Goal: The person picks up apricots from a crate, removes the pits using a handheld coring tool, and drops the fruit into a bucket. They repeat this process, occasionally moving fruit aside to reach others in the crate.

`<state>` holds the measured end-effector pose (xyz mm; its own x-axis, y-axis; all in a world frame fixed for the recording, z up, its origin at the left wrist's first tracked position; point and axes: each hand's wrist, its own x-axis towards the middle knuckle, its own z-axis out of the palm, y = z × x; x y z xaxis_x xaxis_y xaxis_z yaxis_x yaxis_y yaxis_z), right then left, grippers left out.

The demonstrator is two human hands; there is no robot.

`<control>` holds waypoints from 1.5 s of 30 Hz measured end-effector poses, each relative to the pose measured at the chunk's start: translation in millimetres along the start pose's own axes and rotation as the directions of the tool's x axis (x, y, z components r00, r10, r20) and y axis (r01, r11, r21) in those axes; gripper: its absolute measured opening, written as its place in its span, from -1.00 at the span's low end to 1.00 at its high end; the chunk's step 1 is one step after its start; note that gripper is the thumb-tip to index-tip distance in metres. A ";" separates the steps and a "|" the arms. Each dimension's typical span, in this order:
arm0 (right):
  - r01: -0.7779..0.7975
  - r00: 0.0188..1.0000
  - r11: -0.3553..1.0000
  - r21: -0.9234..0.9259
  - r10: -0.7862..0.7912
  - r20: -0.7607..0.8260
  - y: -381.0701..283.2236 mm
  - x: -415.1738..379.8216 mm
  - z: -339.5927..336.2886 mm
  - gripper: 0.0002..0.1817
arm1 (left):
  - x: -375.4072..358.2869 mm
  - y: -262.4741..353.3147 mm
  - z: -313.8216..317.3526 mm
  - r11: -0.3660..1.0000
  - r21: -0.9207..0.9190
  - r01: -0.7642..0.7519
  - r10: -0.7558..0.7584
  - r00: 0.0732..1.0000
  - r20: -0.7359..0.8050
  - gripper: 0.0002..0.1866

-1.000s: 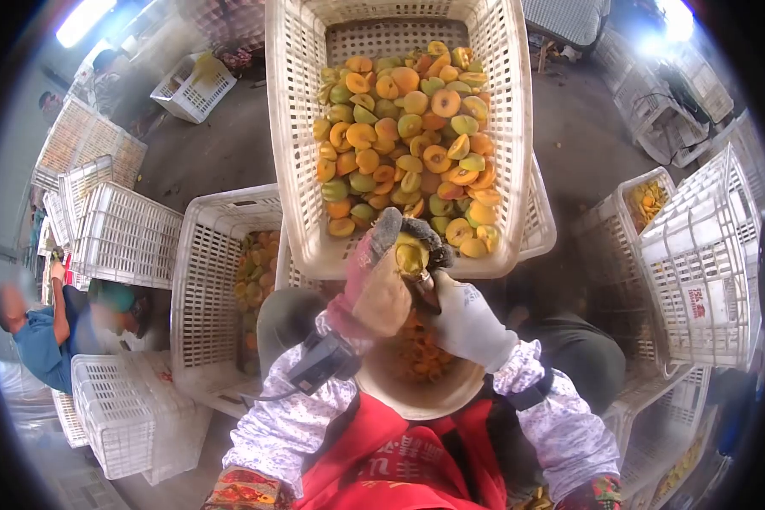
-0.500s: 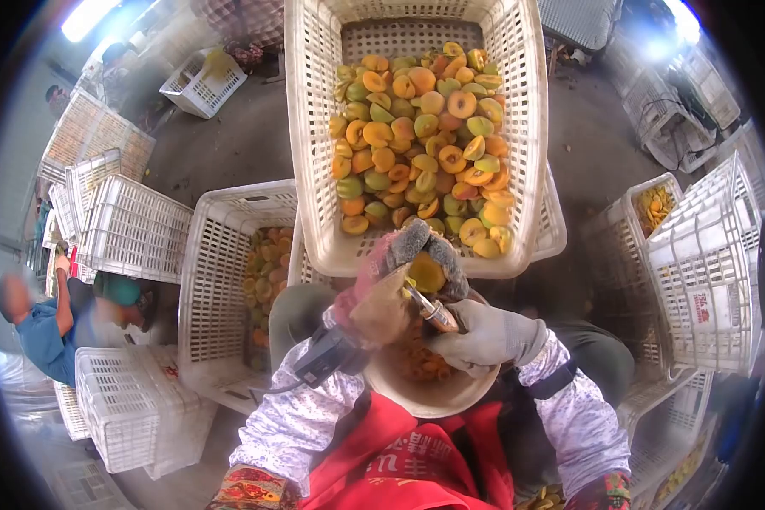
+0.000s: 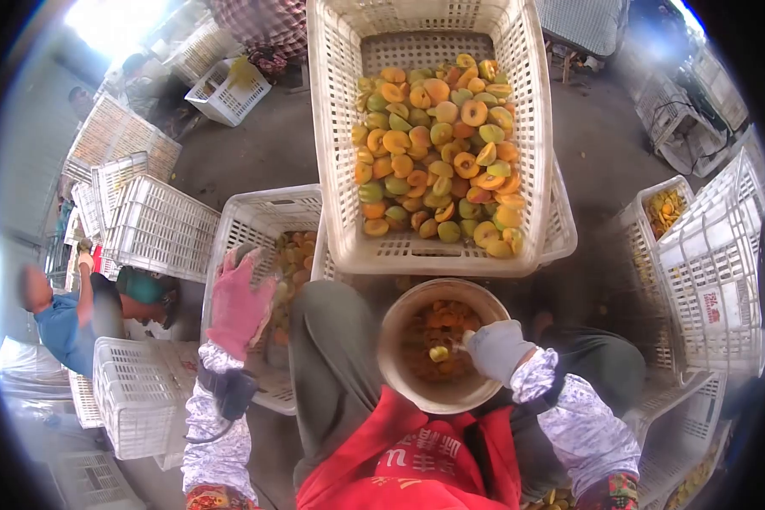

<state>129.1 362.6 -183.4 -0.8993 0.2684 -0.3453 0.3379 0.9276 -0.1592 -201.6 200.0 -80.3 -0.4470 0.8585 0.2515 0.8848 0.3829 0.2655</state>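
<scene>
My left hand [image 3: 240, 299], in a pink and grey work glove, is raised over the left crate [image 3: 197, 340], with fingers stretched out and nothing visible in them. Whole-looking apricots [image 3: 296, 259] lie in that crate beside it. My right hand [image 3: 495, 350], in a grey glove, is closed over the right rim of a round bucket [image 3: 391, 340]. It grips a short metal-tipped hand tool, now mostly hidden by the glove. A pale yellow piece [image 3: 439, 354] shows near its tip. Orange scraps [image 3: 442, 319] cover the bucket's bottom.
Ahead, a large white crate [image 3: 331, 170] of halved apricots [image 3: 438, 153] rests on another crate. Stacked crates [image 3: 705, 280] stand at the right, and more crates [image 3: 132, 382] at the left. A person in blue [image 3: 64, 327] is at the far left. My knees flank the bucket.
My hands have parted. The left has swung left from above the bucket to the left crate, and no fruit shows in it now. The right has lowered to the bucket with the tool.
</scene>
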 end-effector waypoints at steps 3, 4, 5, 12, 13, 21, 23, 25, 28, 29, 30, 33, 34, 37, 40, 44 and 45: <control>-0.232 0.971 0.962 0.143 0.219 0.098 8.7 4.8 -12.4 -0.69 | 18.3 33.8 5.4 0.990 -0.076 -0.118 0.114 0.992 -0.059 -0.70; -0.234 0.971 0.963 0.133 0.224 0.087 14.9 1.4 -12.0 -0.69 | 29.6 50.0 9.0 0.959 -0.230 -0.166 0.166 0.986 -0.022 -0.71; -0.232 0.969 0.965 0.120 0.220 0.109 19.3 -2.2 -14.5 -0.69 | 39.2 65.7 15.2 0.929 -0.355 -0.106 0.145 0.986 0.086 -0.70; -0.086 0.949 0.970 0.229 0.149 -0.276 24.3 -29.6 -28.3 -0.73 | 4.5 152.6 105.5 0.654 -0.755 0.046 0.417 0.811 0.411 -0.70; -0.027 0.960 0.963 0.269 0.100 -0.262 26.4 -34.1 -32.6 -0.74 | -0.7 152.6 109.7 0.657 -0.752 0.047 0.418 0.808 0.416 -0.70; 0.211 0.905 0.874 0.438 -0.005 -0.426 27.8 -49.2 -60.1 -0.74 | 13.1 139.2 95.9 0.031 -0.599 0.800 0.622 0.453 0.639 -0.49; 0.233 0.887 0.867 0.441 -0.003 -0.462 30.0 -52.7 -64.6 -0.74 | 33.9 139.7 84.9 0.222 -0.581 0.783 0.664 0.315 0.678 -0.43; 0.030 0.897 0.964 0.263 0.090 -0.433 32.2 -57.0 -60.8 -0.74 | 66.9 132.7 81.2 0.612 -0.716 0.334 0.659 0.286 0.696 -0.45; -0.135 0.853 0.988 0.070 0.152 -0.499 36.7 -58.1 -55.6 -0.74 | 111.8 139.6 74.2 0.916 -0.161 -0.366 0.366 0.602 0.710 -0.53; -0.157 0.887 0.984 0.085 0.178 -0.426 35.4 -59.3 -64.1 -0.74 | 130.6 122.6 104.3 0.944 -0.240 -0.228 0.327 0.754 0.569 -0.51; -0.157 0.888 0.984 0.084 0.178 -0.423 35.6 -58.3 -68.7 -0.74 | 150.8 105.3 134.5 0.936 -0.339 -0.100 0.244 0.876 0.416 -0.49; -0.155 0.911 0.949 0.275 0.245 -0.333 37.5 -52.0 -75.0 -0.76 | 205.8 123.7 137.2 0.993 -0.024 0.112 -0.103 0.965 0.240 -0.46; -0.160 0.911 0.950 0.267 0.246 -0.332 38.1 -48.9 -75.1 -0.76 | 220.6 112.4 160.6 0.985 0.061 0.159 -0.169 0.959 0.226 -0.45; -0.174 0.888 0.949 0.263 0.267 -0.375 36.6 -41.5 -77.1 -0.71 | 231.9 116.2 178.4 0.970 0.156 0.185 -0.213 0.959 0.187 -0.46; -0.159 0.894 0.953 0.256 0.249 -0.372 33.6 -37.3 -79.5 -0.74 | 221.2 109.8 180.5 0.975 0.180 0.128 -0.156 0.976 0.154 -0.51; -0.128 0.858 0.958 0.258 0.237 -0.455 35.5 -36.4 -76.2 -0.78 | 178.1 102.4 114.8 0.997 -0.053 0.048 -0.046 0.998 0.039 -0.66; -0.115 0.841 0.957 0.266 0.237 -0.487 36.4 -36.8 -74.8 -0.80 | 161.2 96.7 95.7 0.997 -0.079 -0.006 0.003 0.999 -0.032 -0.67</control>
<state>153.8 406.0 -107.3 -0.8112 0.5718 0.1221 0.5011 0.7875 -0.3587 -175.5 408.0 -103.1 -0.4482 0.8484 0.2816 0.8741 0.3501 0.3366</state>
